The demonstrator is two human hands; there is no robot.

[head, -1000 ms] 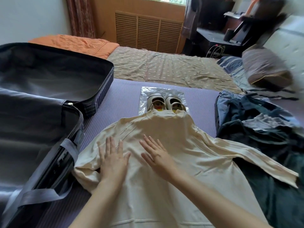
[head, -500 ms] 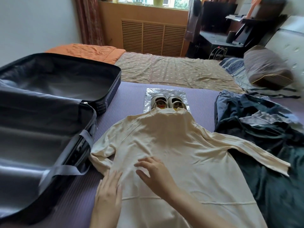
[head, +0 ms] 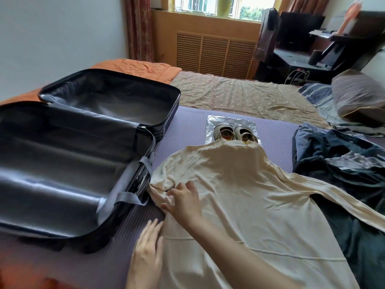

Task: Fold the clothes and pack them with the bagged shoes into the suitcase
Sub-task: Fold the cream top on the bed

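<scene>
Garment [head: 239, 184], cream: lies spread at the middle of the bed [head: 187, 126], collar overlapping the bagged shoes [head: 233, 132] on the far side. Right hand [head: 183, 201]: pinches the bunched sleeve just beside the suitcase [head: 83, 155], fingers bent. Left hand [head: 148, 253]: rests flat, fingers straight, on the near-left side of the cloth. Suitcase: lies open along the left edge. Dark clothes [head: 343, 163]: lie heaped at the right edge, under the other sleeve.

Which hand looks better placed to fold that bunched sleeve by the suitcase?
Likely the right hand: it pinches the bunched sleeve, while the left hand lies flat lower down on the edge of the shirt.
</scene>
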